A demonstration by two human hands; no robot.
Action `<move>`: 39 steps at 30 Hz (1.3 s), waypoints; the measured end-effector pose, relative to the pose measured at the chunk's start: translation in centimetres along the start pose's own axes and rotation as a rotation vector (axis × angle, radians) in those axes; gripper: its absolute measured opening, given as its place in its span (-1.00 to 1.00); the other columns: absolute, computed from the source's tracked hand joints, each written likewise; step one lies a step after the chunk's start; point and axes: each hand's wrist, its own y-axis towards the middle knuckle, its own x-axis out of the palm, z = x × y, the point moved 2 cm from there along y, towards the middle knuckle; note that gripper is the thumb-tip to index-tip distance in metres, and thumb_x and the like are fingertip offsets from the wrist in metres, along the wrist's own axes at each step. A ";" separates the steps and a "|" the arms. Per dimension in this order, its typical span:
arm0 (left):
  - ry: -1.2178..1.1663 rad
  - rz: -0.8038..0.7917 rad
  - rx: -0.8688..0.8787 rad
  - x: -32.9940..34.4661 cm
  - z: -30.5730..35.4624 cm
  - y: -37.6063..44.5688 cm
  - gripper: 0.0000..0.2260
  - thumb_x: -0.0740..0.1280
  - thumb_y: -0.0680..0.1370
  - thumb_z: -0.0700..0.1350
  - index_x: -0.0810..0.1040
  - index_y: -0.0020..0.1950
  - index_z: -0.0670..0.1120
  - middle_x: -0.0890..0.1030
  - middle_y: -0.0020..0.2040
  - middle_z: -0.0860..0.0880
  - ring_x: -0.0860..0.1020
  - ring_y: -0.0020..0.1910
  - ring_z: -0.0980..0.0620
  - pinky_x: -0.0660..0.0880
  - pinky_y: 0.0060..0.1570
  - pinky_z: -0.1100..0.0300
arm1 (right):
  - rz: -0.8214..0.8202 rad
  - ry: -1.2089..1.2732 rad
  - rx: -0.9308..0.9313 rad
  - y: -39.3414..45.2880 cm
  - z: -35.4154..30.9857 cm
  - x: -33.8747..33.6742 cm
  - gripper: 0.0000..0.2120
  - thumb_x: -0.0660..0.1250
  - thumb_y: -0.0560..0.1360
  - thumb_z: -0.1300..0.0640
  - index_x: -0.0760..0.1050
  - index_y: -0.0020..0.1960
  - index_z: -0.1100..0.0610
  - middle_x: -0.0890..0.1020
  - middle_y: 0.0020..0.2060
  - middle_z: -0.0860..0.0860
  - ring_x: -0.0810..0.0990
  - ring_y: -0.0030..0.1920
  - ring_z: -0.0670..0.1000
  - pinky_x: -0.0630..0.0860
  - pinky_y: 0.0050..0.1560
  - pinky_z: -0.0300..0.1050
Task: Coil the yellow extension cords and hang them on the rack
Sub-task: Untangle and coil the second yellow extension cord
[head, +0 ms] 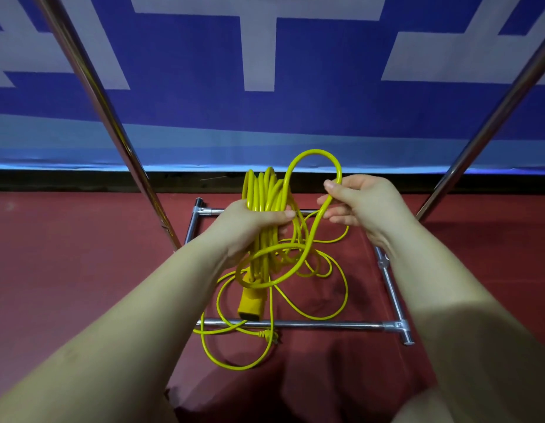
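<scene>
Left hand (253, 221) clamped round a bundle of finished loops of cord (265, 203), thumb across the front, strands standing up above the fist and hanging below it. Right hand (353, 199) pinching a single strand between thumb and fingers, lifting a fresh loop (314, 154) that arcs over toward the bundle.

Behind everything, a blue and white banner (265, 71), hanging down to a red floor (82, 254). Standing on that floor, a chrome rack (295, 324): two uprights slanting up past both forearms, base bars framing the space beneath the hands. No top rail in view. Inside and across that base, slack (326, 312) lying in loose overlapping rings, one ring crossing the front bar and trailing out past it. Hanging from the bundle, a yellow socket (249, 305). Smallest of all, a plug (269, 334) lying just in front of the front bar, close to that trailing ring.

Likely step: laying the new loop into the left fist, with a fair length yet to gather.

Risks, as judgement: slack snagging under or round the front bar when pulled up, since it crosses the bar; overlapping rings tightening into a knot under a quick tug; plug catching on the bar joint; loops sliding out of the left fist if the thumb eases to admit the next one; hanging socket swinging and dragging turns loose.
</scene>
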 end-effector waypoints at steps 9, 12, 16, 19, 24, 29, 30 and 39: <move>0.027 0.032 0.055 0.4 -0.6 0.1 -0.92 0.46 0.40 -0.25 0.62 -0.14 -0.15 0.67 -0.28 -0.08 0.64 -0.31 -0.03 0.63 -0.22 0.05 | 0.060 0.171 -0.036 -0.3 -0.2 1.7 -0.83 0.35 0.50 0.14 0.46 -0.22 0.19 0.64 -0.50 -0.03 0.58 -0.53 -0.12 0.51 -0.48 -0.32; -0.001 -0.021 0.038 0.8 -0.8 0.0 -0.95 0.43 0.44 -0.25 0.62 -0.12 -0.18 0.65 -0.30 -0.12 0.62 -0.34 -0.01 0.62 -0.22 0.08 | 0.113 0.171 -0.055 -0.2 -0.1 1.7 -0.82 0.37 0.49 0.15 0.46 -0.24 0.19 0.62 -0.53 -0.03 0.57 -0.55 -0.13 0.50 -0.51 -0.33; 0.003 -0.073 0.019 1.3 -1.0 -0.3 -0.84 0.48 0.33 -0.19 0.64 -0.13 -0.20 0.67 -0.22 -0.17 0.64 -0.30 -0.04 0.62 -0.18 0.05 | 0.140 0.209 -0.056 0.1 0.2 2.0 -0.80 0.39 0.48 0.16 0.44 -0.25 0.20 0.62 -0.49 0.00 0.55 -0.56 -0.13 0.48 -0.52 -0.33; -0.021 -0.053 0.035 1.6 -1.0 -0.3 -0.95 0.45 0.40 -0.27 0.63 -0.16 -0.22 0.67 -0.25 -0.15 0.62 -0.37 -0.01 0.62 -0.27 0.11 | 0.159 0.194 -0.100 0.3 0.0 2.2 -0.80 0.38 0.48 0.12 0.44 -0.22 0.18 0.62 -0.35 0.08 0.56 -0.53 -0.12 0.51 -0.48 -0.31; -0.143 0.031 0.051 1.3 -0.5 0.0 -0.93 0.38 0.46 -0.31 0.58 -0.07 -0.27 0.66 -0.31 -0.12 0.62 -0.41 0.03 0.58 -0.37 0.18 | -0.089 -0.152 -0.019 0.2 0.7 2.1 -0.62 0.08 0.60 -0.10 0.53 -0.16 0.11 0.65 -0.22 0.09 0.62 -0.22 -0.02 0.51 -0.07 -0.18; -0.178 0.132 0.073 0.0 -0.1 0.3 -0.93 0.38 0.48 -0.29 0.58 -0.06 -0.27 0.63 -0.30 -0.16 0.62 -0.38 -0.03 0.62 -0.33 0.04 | -0.306 -0.696 -0.195 -0.1 2.3 1.9 -0.84 0.21 0.58 0.14 0.56 -0.08 0.10 0.62 -0.17 0.05 0.52 -0.19 -0.05 0.44 -0.05 -0.13; -0.166 0.154 0.079 -0.3 0.0 0.3 -0.94 0.37 0.49 -0.29 0.58 -0.08 -0.27 0.63 -0.32 -0.15 0.62 -0.39 -0.02 0.61 -0.35 0.06 | -0.325 -0.655 -0.196 -0.2 2.4 1.9 -0.89 0.26 0.56 0.16 0.56 -0.06 0.04 0.63 -0.16 0.04 0.52 -0.19 -0.10 0.45 -0.05 -0.16; -0.264 0.396 0.139 -2.7 0.8 0.8 -0.95 0.35 0.51 -0.30 0.57 -0.15 -0.24 0.64 -0.42 -0.02 0.58 -0.48 0.10 0.54 -0.44 0.25 | -0.119 -0.542 -0.095 1.3 4.3 -0.6 -0.85 0.47 0.40 0.16 0.54 -0.29 0.02 0.56 -0.33 0.07 0.45 -0.26 0.00 0.36 -0.17 -0.15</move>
